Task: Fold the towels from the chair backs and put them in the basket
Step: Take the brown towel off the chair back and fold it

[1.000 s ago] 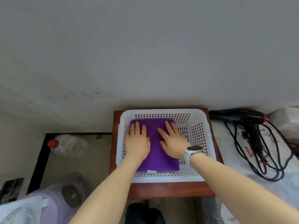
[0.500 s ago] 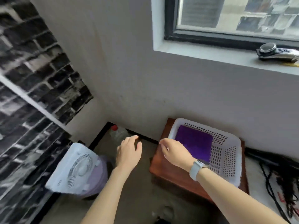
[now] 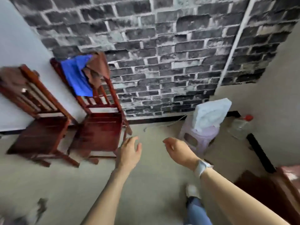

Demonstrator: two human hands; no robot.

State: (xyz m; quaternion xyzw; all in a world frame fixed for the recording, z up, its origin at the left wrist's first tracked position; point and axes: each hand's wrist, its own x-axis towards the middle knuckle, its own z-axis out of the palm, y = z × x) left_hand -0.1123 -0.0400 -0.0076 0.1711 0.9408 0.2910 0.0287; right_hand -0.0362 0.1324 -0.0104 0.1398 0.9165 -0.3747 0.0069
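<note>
Two red-brown wooden chairs stand against the wall at the left. The nearer chair [image 3: 100, 127] has a blue towel [image 3: 76, 77] and a brown towel [image 3: 97, 70] draped over its back. A brown towel [image 3: 11, 78] hangs on the back of the farther chair [image 3: 40, 132]. My left hand [image 3: 129, 153] hovers over the floor just right of the nearer chair's seat, fingers apart and empty. My right hand [image 3: 178, 151], with a watch on the wrist, is loosely curled and empty beside it. The basket is out of view.
A white fan [image 3: 211, 114] sits on a lilac plastic stool [image 3: 199, 137] by the brick wall. A clear bottle with a red cap [image 3: 240, 125] lies in the corner. The wooden table's edge [image 3: 289, 179] shows at the lower right. My leg and shoe [image 3: 193, 200] are below.
The view has swung left from the basket with the purple towel to the chairs. Both hands left the basket and now hang empty over the floor.
</note>
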